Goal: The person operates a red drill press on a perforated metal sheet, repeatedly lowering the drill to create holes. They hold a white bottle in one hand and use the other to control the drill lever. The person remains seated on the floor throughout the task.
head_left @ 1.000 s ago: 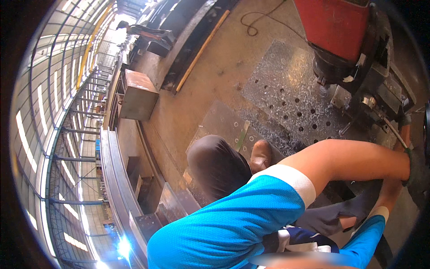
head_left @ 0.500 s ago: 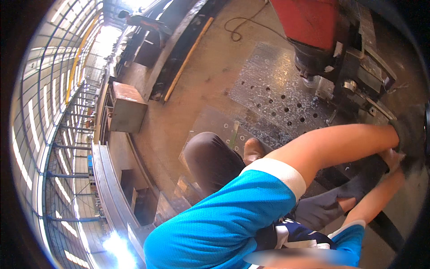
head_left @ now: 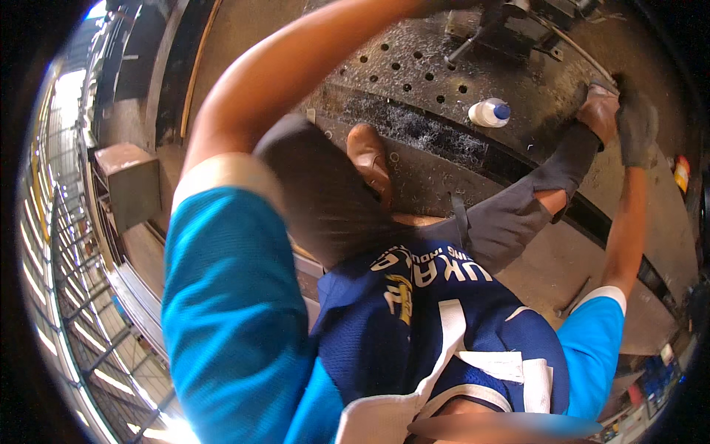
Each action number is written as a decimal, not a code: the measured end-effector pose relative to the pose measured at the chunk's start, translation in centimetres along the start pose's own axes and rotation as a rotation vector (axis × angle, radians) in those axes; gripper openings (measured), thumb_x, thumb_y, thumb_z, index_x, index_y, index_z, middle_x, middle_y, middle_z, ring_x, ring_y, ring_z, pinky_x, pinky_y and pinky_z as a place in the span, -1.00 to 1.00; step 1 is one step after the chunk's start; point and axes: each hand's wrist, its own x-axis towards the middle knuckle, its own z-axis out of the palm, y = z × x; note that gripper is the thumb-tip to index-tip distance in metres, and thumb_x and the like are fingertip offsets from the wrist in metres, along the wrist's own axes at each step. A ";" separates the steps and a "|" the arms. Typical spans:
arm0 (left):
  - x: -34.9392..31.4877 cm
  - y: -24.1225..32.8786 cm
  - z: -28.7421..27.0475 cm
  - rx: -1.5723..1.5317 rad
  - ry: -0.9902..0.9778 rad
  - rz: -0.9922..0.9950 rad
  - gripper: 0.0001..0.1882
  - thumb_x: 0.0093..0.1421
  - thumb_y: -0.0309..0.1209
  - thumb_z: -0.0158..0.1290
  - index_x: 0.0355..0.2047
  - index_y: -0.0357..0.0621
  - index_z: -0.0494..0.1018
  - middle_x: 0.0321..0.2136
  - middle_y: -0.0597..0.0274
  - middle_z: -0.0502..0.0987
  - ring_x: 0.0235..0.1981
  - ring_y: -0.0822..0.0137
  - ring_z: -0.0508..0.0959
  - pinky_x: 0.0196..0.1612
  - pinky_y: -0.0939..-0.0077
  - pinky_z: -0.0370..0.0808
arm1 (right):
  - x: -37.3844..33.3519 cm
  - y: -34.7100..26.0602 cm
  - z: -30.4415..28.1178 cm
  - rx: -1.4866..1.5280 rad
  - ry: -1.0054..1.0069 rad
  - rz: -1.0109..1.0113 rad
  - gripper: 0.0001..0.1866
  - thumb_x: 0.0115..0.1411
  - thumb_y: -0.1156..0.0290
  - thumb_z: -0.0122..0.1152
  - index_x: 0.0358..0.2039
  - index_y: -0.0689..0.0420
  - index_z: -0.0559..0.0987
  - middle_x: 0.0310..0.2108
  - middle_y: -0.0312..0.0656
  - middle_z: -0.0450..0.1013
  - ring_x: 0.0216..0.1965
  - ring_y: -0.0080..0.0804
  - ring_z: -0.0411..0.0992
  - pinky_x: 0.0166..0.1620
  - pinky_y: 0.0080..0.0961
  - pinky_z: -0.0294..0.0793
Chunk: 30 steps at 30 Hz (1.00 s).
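My left arm reaches up across the picture, and the dark glove on my left hand (head_left: 451,4) is cut off by the top edge, so its fingers are hidden. My right hand (head_left: 637,129), also in a dark glove, is at the far right, beside my brown shoe. The end of a long metal bar (head_left: 573,46) meets its blurred fingertips; whether they grip it cannot be told. The bar runs from a dark machine (head_left: 495,33) at the top. Below that lies a steel plate (head_left: 403,44) with round holes, strewn with metal shavings.
A white bottle (head_left: 486,113) with a blue cap stands between the plate and my right foot. My shoes (head_left: 367,159) are on the metal surface. A metal cabinet (head_left: 127,185) stands at left. An orange-and-yellow container (head_left: 681,174) is at the right rim.
The view has tilted down and shifted right, bringing the white bottle into sight. My hands, formerly close together at the right, are now apart: left at the top, right at the far right.
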 end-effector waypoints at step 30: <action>-50.3 -22.1 -6.6 0.852 0.179 -1.482 -0.45 0.26 -0.16 0.20 0.22 -0.03 0.45 -0.05 -0.12 0.63 -0.03 -0.05 0.63 0.05 0.11 0.52 | -14.0 -2.9 27.4 0.562 -0.335 0.558 -0.69 0.33 0.39 0.08 -0.01 0.17 0.65 -0.08 -0.14 0.58 -0.16 -0.19 0.52 -0.06 -0.25 0.54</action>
